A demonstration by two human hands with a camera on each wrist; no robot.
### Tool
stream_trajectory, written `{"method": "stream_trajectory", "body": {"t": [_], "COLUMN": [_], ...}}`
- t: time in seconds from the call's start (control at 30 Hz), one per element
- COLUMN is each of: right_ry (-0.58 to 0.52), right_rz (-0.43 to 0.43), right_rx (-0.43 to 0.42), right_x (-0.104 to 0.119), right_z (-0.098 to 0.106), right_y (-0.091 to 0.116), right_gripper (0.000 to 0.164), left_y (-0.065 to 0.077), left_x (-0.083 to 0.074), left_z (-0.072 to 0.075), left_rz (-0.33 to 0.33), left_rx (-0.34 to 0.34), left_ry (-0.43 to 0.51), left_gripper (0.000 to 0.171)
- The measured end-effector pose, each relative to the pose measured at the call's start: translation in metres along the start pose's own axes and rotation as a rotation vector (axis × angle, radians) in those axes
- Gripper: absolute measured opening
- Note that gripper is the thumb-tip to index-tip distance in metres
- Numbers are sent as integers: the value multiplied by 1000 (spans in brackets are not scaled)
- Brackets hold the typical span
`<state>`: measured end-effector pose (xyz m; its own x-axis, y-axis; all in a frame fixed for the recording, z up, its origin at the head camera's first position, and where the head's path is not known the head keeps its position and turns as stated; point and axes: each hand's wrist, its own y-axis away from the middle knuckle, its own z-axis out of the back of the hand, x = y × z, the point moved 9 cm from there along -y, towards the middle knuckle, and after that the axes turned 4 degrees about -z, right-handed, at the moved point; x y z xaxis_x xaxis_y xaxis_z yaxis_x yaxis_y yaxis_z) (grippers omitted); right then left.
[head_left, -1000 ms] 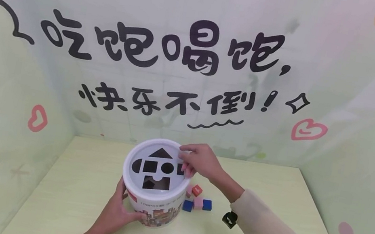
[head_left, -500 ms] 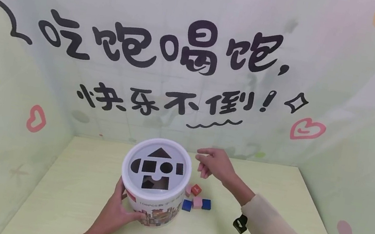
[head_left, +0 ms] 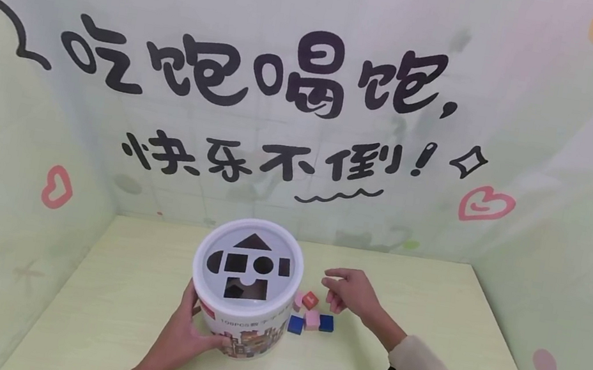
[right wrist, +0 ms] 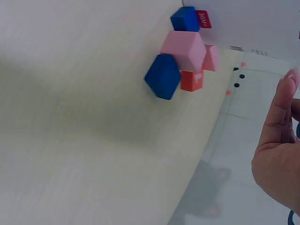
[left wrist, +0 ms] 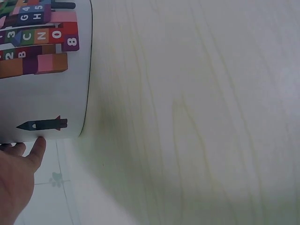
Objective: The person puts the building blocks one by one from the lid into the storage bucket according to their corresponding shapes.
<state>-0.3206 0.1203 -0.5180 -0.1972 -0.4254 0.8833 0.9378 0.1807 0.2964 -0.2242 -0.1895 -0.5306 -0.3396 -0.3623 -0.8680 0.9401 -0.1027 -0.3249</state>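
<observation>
A white shape-sorter bucket (head_left: 250, 330) stands upright on the table, its lid (head_left: 223, 241) cut with triangle, square, round and other holes. My left hand (head_left: 184, 332) grips its left side, thumb across the printed front and fingers partly hidden behind. In the left wrist view, the left hand (left wrist: 16, 178) shows at the bucket's edge. To the right of the bucket hovers my right hand (head_left: 352, 292), fingers loosely bent with nothing between them. Below that hand lie small blocks: a red block (head_left: 310, 300), a pink block (head_left: 312, 320), a blue block (head_left: 296, 324) and another blue block (head_left: 327, 323).
A second pink piece (head_left: 298, 302) lies tight against the bucket's right side. Behind the pale wooden table (head_left: 131, 275) rises a printed wall (head_left: 199, 208) with black lettering, and side walls flank it left and right.
My right hand has left the bucket's lid, moving right and then down toward the loose blocks. The left hand and the bucket stay in place.
</observation>
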Motion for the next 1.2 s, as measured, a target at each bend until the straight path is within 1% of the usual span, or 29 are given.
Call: {"method": "stream_trajectory", "body": {"t": [0.1, 0.3, 0.43, 0.57, 0.67, 0.87, 0.93, 1.03, 1.2], "right_ry": [1, 8, 6, 23, 32, 38, 34, 50, 78], "right_rz": [-19, -67, -94, -98, -94, -90, -97, -99, -91], "right_rx": [7, -6, -13, -6, 6, 32, 39, 41, 42], "right_x": [-18, -48, -63, -73, -79, -91, -95, -100, -103], "right_z": [-2, -6, -10, -16, -19, -27, -29, -31, -32], "right_y": [2, 8, 10, 13, 15, 19, 19, 19, 18], "right_gripper": [41, 40, 39, 37, 37, 42, 44, 46, 48], "left_y": [0, 1, 1, 1, 1, 0, -1, 0, 1], "left_x": [4, 4, 6, 6, 2, -25, -31, -34, -30], "left_z": [-1, -2, -2, -2, -1, 2, 3, 4, 3], "left_rz": [-11, -20, -7, 12, 22, 10, 7, 7, 9], "left_rx": [11, 20, 15, 9, 3, 6, 8, 4, 0], "left_ry": [2, -5, -3, 1, 3, 13, 12, 12, 10], "left_gripper": [137, 136, 136, 137, 137, 132, 131, 131, 132]}}
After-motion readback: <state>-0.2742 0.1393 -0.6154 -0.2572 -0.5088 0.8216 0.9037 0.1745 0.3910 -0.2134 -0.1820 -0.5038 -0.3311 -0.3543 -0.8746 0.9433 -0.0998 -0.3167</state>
